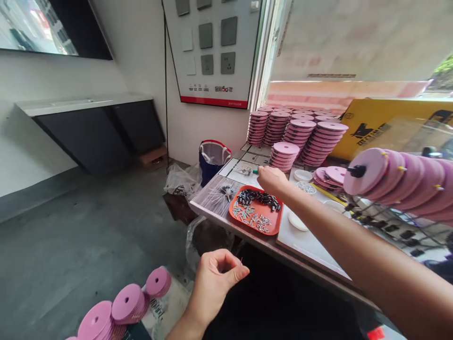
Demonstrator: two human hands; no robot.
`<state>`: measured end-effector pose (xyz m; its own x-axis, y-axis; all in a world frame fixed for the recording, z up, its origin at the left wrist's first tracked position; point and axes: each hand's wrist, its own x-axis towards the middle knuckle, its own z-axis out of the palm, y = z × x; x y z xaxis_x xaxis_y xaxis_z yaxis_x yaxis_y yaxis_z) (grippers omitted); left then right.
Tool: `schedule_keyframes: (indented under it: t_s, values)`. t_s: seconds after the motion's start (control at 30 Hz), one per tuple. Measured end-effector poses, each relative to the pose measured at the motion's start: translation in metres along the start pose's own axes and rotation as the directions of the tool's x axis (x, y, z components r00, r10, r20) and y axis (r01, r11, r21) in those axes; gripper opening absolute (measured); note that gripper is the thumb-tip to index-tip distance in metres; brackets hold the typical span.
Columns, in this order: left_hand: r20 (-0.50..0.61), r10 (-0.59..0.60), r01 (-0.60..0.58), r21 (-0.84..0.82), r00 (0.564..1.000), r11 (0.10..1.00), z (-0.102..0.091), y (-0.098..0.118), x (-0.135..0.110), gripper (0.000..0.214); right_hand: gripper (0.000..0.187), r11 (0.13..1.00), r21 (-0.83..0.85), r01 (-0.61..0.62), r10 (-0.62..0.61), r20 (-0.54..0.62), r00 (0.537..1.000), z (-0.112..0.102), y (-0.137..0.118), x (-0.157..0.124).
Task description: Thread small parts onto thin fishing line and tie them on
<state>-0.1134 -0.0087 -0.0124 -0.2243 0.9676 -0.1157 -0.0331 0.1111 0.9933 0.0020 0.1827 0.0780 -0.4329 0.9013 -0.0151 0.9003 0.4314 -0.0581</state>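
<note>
My left hand (219, 281) is held in front of the table edge, with thumb and forefinger pinched on a thin strand (241, 260); only a short bit of it shows. Over the table, my right hand (272, 179) is closed, and a small green-ended piece (255, 172) sticks out past its fingers. Just below that hand lies an orange tray (253, 226) holding black parts (252, 196), small green tubes (244, 212) and small silvery pieces (261, 222). A bundle of thin wire-like pieces (226, 191) lies left of the tray.
Stacks of pink discs (323, 141) stand at the back of the table (208, 200). More pink discs hang on a rod (403, 182) at the right. White lids (297, 221) lie beside the tray. Floor-level pink discs (127, 302) and a blue bag (210, 165) are at the left.
</note>
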Motion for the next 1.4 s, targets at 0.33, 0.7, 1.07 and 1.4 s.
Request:
schedule_keyframes:
  t_s: [0.33, 0.7, 1.07, 1.4]
  values:
    - [0.018, 0.033, -0.031, -0.076, 0.999, 0.997, -0.018, -0.002, -0.017, 0.025, 0.057, 0.178, 0.980, -0.084, -0.299, 0.135, 0.945, 0.092, -0.042, -0.143]
    - [0.130, -0.044, 0.063, -0.140, 0.990, 0.988, -0.022, -0.020, -0.019, 0.023, 0.042, -0.045, 0.879, -0.474, -0.235, 0.452, 0.860, 0.126, -0.060, -0.143]
    - [0.148, -0.047, 0.071, -0.163, 0.988, 0.984, -0.020, -0.022, -0.019, 0.024, 0.049, -0.062, 0.894, -0.444, -0.261, 0.415, 0.872, 0.125, -0.057, -0.145]
    - [0.127, 0.030, -0.008, -0.177, 0.991, 0.984, -0.023, -0.028, -0.022, 0.018, 0.046, -0.118, 0.876, -0.468, -0.275, 0.424, 0.863, 0.130, -0.061, -0.146]
